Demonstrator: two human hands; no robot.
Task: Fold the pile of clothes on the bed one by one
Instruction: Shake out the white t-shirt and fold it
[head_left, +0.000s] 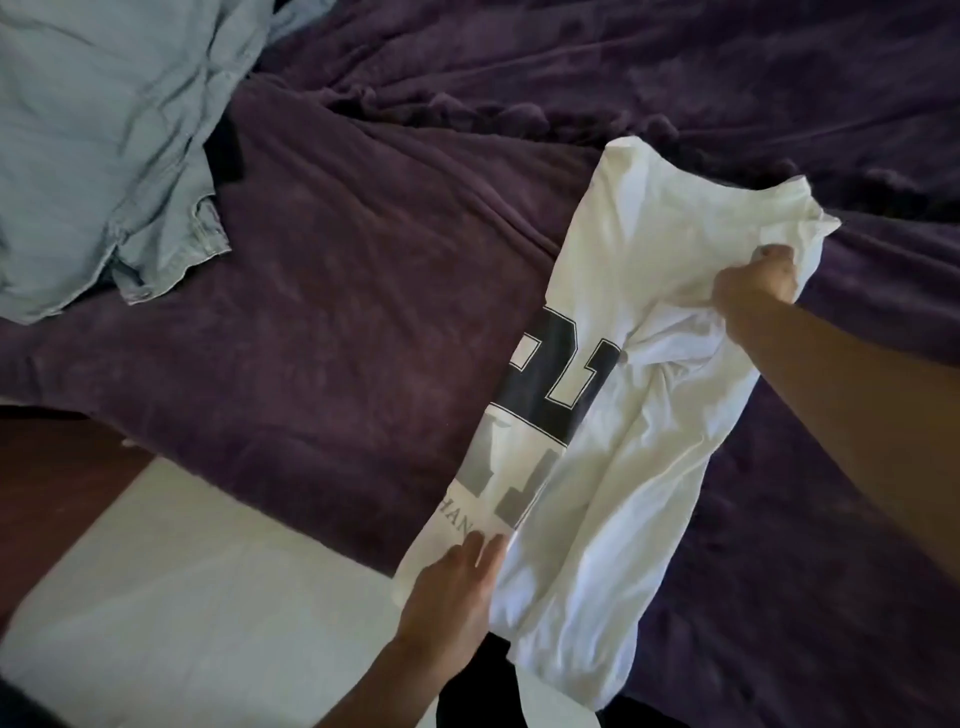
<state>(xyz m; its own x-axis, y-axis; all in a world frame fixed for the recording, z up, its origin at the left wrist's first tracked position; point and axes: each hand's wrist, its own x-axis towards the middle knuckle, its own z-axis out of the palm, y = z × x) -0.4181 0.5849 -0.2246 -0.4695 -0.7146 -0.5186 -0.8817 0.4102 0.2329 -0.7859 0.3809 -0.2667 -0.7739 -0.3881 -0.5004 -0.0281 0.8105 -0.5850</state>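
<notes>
A white T-shirt (639, 395) with a dark blue and grey block print lies lengthwise on the purple blanket (337, 291), its right side folded over the middle. My right hand (756, 283) is closed on a bunch of the shirt's fabric near its far end. My left hand (452, 597) rests flat with fingers spread on the shirt's near left edge, next to the printed letters. A light blue denim garment (104, 156) lies crumpled at the far left of the bed.
A dark piece of clothing (226, 153) pokes out from under the denim garment. A white sheet or mattress corner (182, 597) shows at the near left, with dark red floor (57, 483) beyond it. Purple blanket spreads across the bed's middle and right.
</notes>
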